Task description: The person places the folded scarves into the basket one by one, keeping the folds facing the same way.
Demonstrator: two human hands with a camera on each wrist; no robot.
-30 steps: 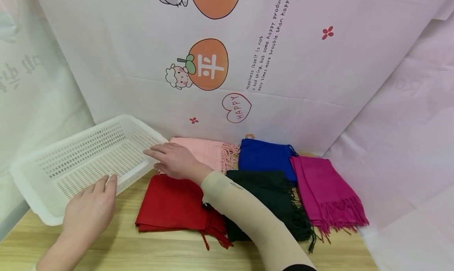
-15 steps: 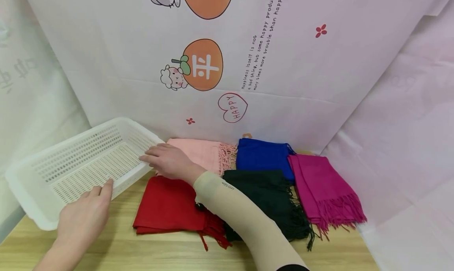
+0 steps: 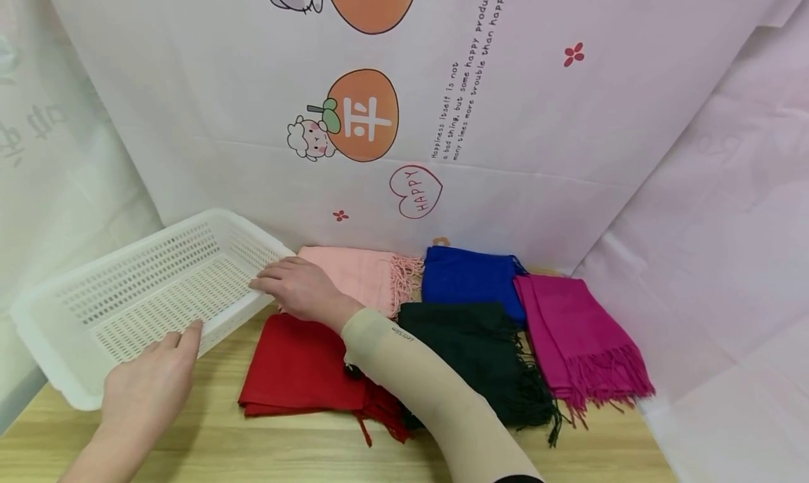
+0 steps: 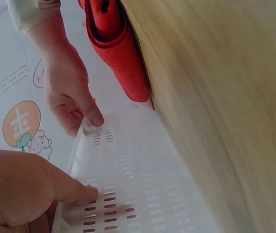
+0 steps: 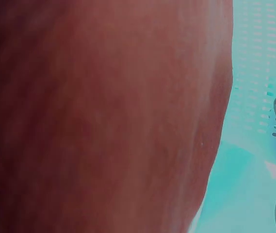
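A white plastic basket [image 3: 158,244] with slotted walls stands at the left of the table, holding nothing. My left hand [image 3: 150,378] grips its near long rim, thumb pressed on the outer slotted wall in the left wrist view and fingers over the inside. Farther along the same rim, my right hand [image 3: 300,286] holds on near the right corner, its thumb also outside. The right forearm crosses above a folded red scarf [image 3: 303,367] and a dark green scarf [image 3: 461,349]. In the right wrist view, skin covers most of the picture, with the basket at the right.
A folded pink scarf [image 3: 354,272] lies behind the red one, touching or close to the basket's right end. Blue [image 3: 470,276] and magenta [image 3: 581,335] fringed scarves lie at the right. White printed sheets [image 3: 505,118] wall the wooden table [image 3: 284,451] at back and sides.
The head view has shifted slightly. Both hands keep their hold on the basket rim, and the basket and scarves show no clear movement of their own.
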